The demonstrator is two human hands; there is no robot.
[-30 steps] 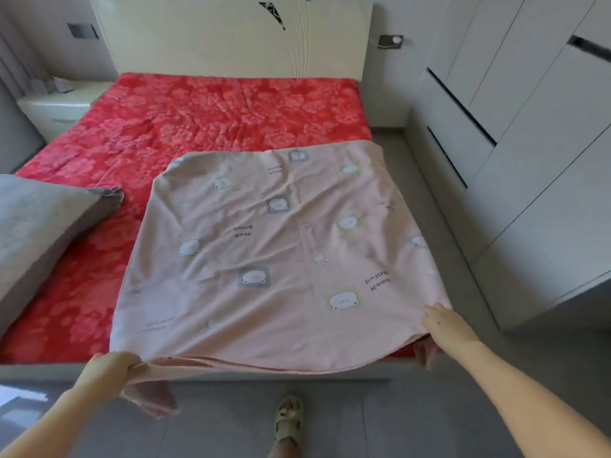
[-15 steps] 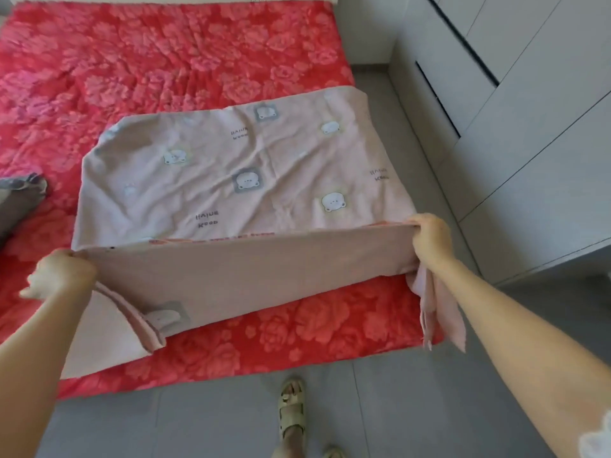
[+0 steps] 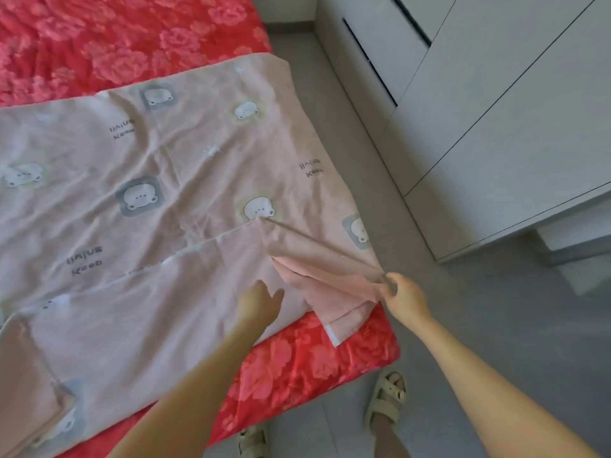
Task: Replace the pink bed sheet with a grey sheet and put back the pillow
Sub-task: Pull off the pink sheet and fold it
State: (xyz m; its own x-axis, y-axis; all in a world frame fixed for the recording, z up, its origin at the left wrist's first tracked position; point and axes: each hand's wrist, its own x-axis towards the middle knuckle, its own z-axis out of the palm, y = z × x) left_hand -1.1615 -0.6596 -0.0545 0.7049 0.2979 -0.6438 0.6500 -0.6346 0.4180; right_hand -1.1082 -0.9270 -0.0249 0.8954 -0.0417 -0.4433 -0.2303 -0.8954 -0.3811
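The pink bed sheet (image 3: 185, 166) with bear prints lies folded over on the red floral mattress cover (image 3: 125, 38). Its near part is doubled onto the far part, and the fold edge runs diagonally across the middle. My left hand (image 3: 259, 300) rests flat on the folded layer with its fingers spread. My right hand (image 3: 405, 295) pinches a bunched corner of the sheet at the bed's right edge, and the cloth is pulled taut from there. No grey sheet or pillow is in view.
A white wardrobe (image 3: 496, 110) stands close on the right, with a narrow strip of grey floor (image 3: 413, 259) between it and the bed. My sandalled feet (image 3: 385, 403) stand at the bed's near corner.
I carried the sheet's near edge forward and laid it over the far half. My left hand let go and moved right onto the fold. The view dropped and swung right, losing the pillow.
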